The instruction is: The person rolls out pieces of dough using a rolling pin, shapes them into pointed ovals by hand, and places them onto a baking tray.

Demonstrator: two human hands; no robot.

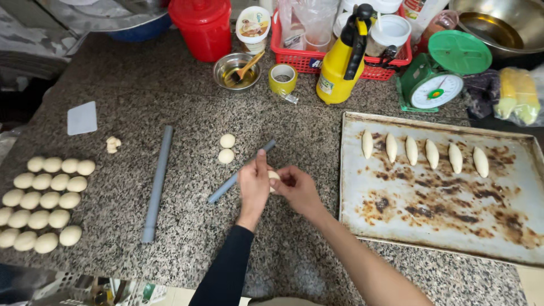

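A small piece of dough (274, 177) is pinched and shaped between the fingers of the left hand (253, 187) and right hand (296, 190) above the tabletop (187, 113), apparently to be laid next on the baking tray (442, 226) beside the shaped pieces (422, 151).

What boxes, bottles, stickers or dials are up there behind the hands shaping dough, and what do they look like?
Yellow spray bottle: back centre, black trigger top, small pale label low on its side.
White round tub: behind the small steel bowl, brown-and-cream picture label.
Green kitchen scale: right of the bottle, round white dial, green top plate.
Red plastic basket: back centre, small blue sticker on its front.
Clear wrapped yellow packets: far right.
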